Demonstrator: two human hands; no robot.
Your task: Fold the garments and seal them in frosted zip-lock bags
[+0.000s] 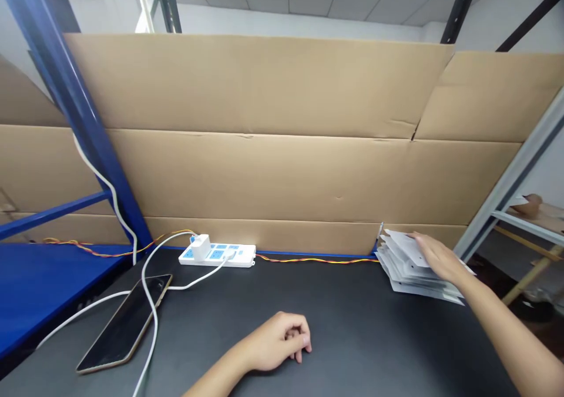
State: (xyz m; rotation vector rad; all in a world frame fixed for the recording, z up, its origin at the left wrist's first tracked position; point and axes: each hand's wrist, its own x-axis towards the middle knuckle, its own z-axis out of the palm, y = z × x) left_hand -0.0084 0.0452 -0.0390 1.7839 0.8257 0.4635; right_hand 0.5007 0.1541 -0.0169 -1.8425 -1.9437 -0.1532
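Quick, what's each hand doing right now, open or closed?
Left hand: loosely closed, nothing visible in it.
Right hand: open, on top of the stack of papers.

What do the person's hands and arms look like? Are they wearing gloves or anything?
No gloves: the left hand and right hand are both bare. The forearms look slim, and no sleeves show. I see no rings, watch or bracelet.

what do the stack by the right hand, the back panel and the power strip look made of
The stack looks like matte paper: thin white sheets, loosely layered. The back panel seems matte cardboard: brown, creased. The power strip is probably smooth plastic: white, moulded-looking casing.
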